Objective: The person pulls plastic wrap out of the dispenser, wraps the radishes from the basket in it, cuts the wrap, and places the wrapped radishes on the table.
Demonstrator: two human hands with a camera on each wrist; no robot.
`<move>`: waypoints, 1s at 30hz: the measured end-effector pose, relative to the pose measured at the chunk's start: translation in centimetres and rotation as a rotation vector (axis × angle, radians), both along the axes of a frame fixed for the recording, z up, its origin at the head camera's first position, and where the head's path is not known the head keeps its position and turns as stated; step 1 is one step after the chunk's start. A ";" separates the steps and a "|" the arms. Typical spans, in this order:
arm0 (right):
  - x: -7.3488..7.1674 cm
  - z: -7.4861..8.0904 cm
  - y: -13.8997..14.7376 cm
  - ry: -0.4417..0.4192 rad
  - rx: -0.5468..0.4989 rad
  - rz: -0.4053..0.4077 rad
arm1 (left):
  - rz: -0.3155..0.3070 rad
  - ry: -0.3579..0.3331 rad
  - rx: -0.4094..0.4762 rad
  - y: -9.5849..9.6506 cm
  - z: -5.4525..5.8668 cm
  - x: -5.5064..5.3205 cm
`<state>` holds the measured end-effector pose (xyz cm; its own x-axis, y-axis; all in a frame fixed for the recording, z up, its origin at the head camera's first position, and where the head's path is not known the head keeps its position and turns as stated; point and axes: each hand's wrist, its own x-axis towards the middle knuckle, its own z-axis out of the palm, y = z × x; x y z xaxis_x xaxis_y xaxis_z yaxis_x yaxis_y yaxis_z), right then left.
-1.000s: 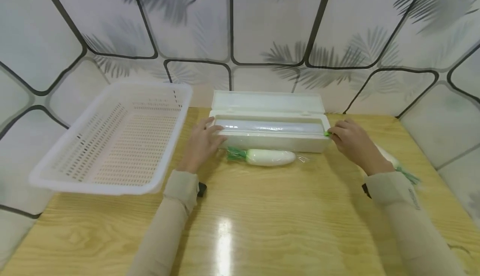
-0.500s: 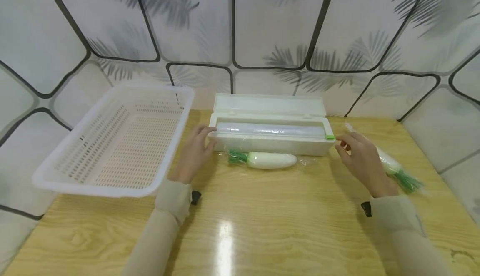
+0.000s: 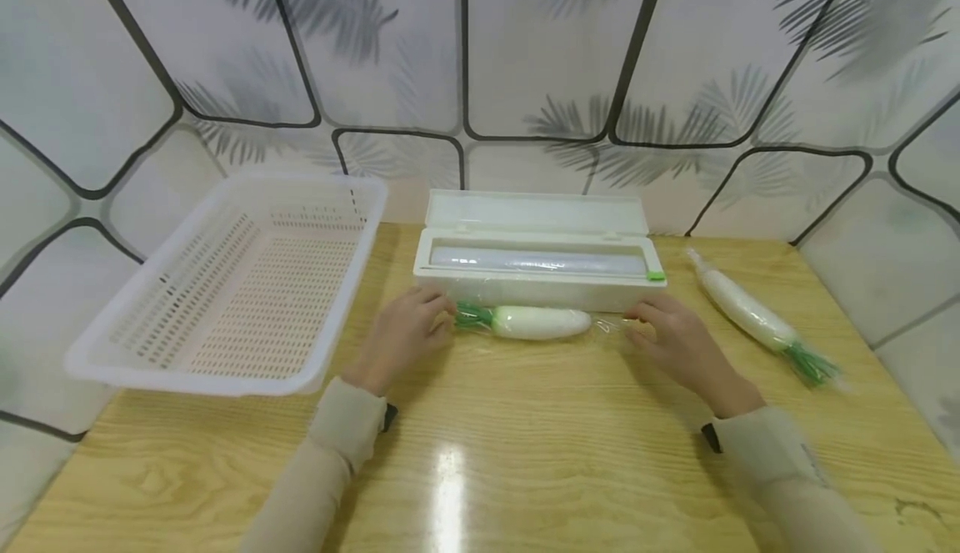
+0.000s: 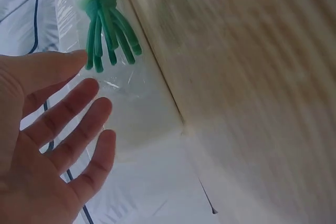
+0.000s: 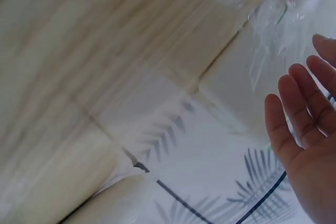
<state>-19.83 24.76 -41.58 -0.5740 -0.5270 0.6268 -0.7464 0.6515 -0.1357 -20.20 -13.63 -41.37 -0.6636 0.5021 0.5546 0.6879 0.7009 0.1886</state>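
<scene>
A white radish (image 3: 542, 322) with green stem stubs (image 4: 107, 35) lies wrapped in cling film on the table, along the front of a white cling film dispenser (image 3: 525, 290). My left hand (image 3: 405, 332) is at its stem end; in the left wrist view the thumb tip overlaps the stubs and the other fingers are loosely bent and spread. At the opposite end, my right hand (image 3: 675, 340) has its fingertips by the loose film tail (image 3: 609, 324). The right wrist view shows those fingers (image 5: 294, 106) relaxed. The dispenser's lid (image 3: 536, 213) stands raised, exposing the film roll (image 3: 536, 260).
A green slide cutter (image 3: 656, 276) sits at the dispenser's right end. Another film-wrapped radish (image 3: 750, 311) lies slanted at the right. A white perforated basket (image 3: 217, 380) stands at the left. The patterned wall (image 3: 555, 52) rises directly behind the table (image 3: 525, 453).
My right hand has left the green cutter and moved left and down to the radish's film tail. My left hand has come off the dispenser's left end down to the stem end.
</scene>
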 end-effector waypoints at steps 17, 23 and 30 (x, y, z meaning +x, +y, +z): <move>-1.6 -0.5 -2.4 -0.083 0.229 0.046 | 0.076 -0.119 -0.183 2.2 0.3 0.0; -1.9 -0.5 -3.1 -0.080 0.212 0.051 | 0.090 -0.155 -0.219 2.5 0.4 -0.4; -1.8 -0.2 -3.3 -0.121 0.211 0.022 | 0.110 -0.193 -0.268 3.0 0.7 -0.8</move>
